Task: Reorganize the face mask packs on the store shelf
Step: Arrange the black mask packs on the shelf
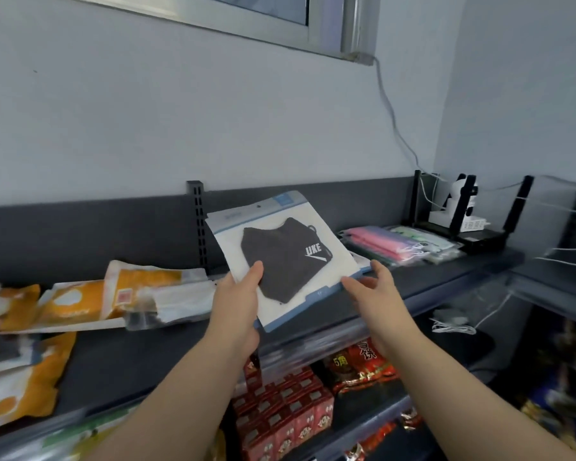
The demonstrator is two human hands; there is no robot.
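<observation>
Two hands are showing, and one flat white-and-blue face mask pack [345, 261] is being held tilted above the dark shelf [147, 354]. It is holding one black mask [280, 261] printed UKE behind its clear front. The left hand [238, 307] is gripping the pack's lower left corner, thumb lying on top and fingers going underneath. The right hand [374, 287] is hovering with fingers spread at the pack's lower right edge; I cannot tell whether it is touching. At least four orange-and-white packs [77, 301] are lying loosely overlapped on the shelf to the left. To the right, one pack of pink masks [376, 242] is lying just beside one pack of pale green masks [423, 242]. Below the shelf, rows of small red boxes [280, 414] are standing packed together.
</observation>
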